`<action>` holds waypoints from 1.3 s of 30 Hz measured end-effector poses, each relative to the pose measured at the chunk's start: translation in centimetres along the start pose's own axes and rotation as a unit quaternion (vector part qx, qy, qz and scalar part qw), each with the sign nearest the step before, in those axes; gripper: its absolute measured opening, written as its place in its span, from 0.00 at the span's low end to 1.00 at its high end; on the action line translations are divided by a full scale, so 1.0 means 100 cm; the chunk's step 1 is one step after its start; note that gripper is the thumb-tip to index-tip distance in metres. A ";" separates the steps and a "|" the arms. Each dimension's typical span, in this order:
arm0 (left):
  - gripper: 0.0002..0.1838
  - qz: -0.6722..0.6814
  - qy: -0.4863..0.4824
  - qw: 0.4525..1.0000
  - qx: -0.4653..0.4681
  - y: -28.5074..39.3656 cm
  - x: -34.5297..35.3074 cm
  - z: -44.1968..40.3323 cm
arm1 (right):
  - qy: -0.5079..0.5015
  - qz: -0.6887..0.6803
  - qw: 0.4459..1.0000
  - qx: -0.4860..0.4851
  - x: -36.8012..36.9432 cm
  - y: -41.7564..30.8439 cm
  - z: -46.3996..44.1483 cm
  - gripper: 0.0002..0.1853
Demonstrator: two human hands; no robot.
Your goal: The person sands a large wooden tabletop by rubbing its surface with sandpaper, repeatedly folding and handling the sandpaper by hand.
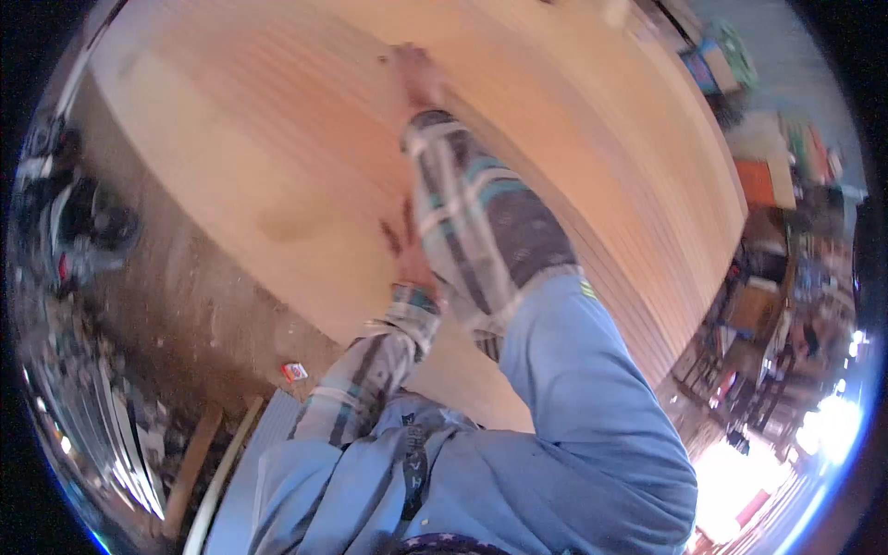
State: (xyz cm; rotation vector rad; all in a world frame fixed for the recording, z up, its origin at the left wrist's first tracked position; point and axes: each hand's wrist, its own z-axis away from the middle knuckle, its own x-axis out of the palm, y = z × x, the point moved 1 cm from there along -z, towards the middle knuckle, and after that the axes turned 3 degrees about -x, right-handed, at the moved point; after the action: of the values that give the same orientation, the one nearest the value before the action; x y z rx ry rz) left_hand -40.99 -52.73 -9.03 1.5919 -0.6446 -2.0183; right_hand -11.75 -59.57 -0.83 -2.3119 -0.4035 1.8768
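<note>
A large wooden panel with lengthwise grain stripes spreads out before me. My right hand reaches far across it, blurred, and touches or hovers just over the wood; a small dark spot lies beside its fingertips. Nearer my body, my left hand is over the panel with its fingers apart and nothing visible in it, partly behind my right sleeve. Both arms wear plaid sleeves below a light blue garment.
A dirt-brown floor shows at left with a small red-and-white packet. Dark machinery parts and long strips line the left edge. Boxes and cluttered shelving stand at right, near bright light at lower right.
</note>
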 end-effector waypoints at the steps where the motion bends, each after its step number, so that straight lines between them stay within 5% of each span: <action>1: 0.47 -0.113 -0.031 0.993 0.022 0.017 -0.019 -0.003 | 0.024 0.000 1.000 -0.005 0.000 0.005 0.006 0.11; 3: 0.40 -0.353 -0.091 0.929 0.071 0.078 -0.083 -0.008 | -0.013 0.042 0.999 -0.001 -0.026 0.021 0.038 0.11; 5: 0.34 -0.245 0.060 0.961 0.115 0.064 -0.074 -0.012 | -0.020 0.026 0.999 0.017 -0.059 0.059 0.095 0.12; 9: 0.31 -0.215 0.134 0.959 0.127 0.045 -0.072 -0.026 | -0.040 0.045 0.995 -0.074 -0.128 0.142 0.248 0.20; 12: 0.30 -0.250 0.157 0.950 0.106 0.032 -0.069 -0.043 | -0.033 0.104 0.994 -0.016 -0.155 0.244 0.403 0.29; 16: 0.30 -0.222 0.157 0.953 0.131 0.028 -0.084 -0.043 | -0.111 0.051 0.951 0.285 -0.235 0.358 0.632 0.21; 19: 0.31 -0.236 0.157 0.952 0.118 0.033 -0.089 -0.037 | -0.221 0.239 0.820 0.472 -0.324 0.446 0.789 0.13; 21: 0.31 -0.244 0.159 0.950 0.113 0.036 -0.086 -0.035 | 0.050 0.078 0.794 0.601 -0.374 0.439 0.808 0.10; 22: 0.31 -0.245 0.161 0.949 0.114 0.037 -0.087 -0.039 | 0.051 0.076 0.794 0.600 -0.378 0.426 0.775 0.10; 24: 0.31 -0.236 0.150 0.954 0.109 0.040 -0.091 -0.029 | 0.075 0.151 0.906 0.388 -0.359 0.368 0.695 0.09; 26: 0.31 -0.254 0.150 0.950 0.106 0.039 -0.085 -0.029 | 0.066 0.153 0.945 0.280 -0.329 0.357 0.655 0.09; 32: 0.31 -0.256 0.143 0.951 0.093 0.041 -0.076 -0.030 | 0.071 0.044 0.965 0.249 -0.291 0.332 0.584 0.07; 33: 0.31 -0.240 0.146 0.954 0.106 0.042 -0.074 -0.029 | 0.083 0.049 0.982 0.163 -0.282 0.326 0.561 0.07; 39: 0.31 -0.257 0.136 0.952 0.093 0.043 -0.072 -0.028 | 0.070 -0.033 0.995 0.064 -0.221 0.277 0.429 0.06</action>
State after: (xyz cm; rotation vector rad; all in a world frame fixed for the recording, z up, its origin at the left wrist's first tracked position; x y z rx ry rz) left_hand -36.39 -51.64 -1.51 2.2924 -0.3428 -2.0632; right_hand -54.39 -95.09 3.24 -2.2980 -0.3291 1.6471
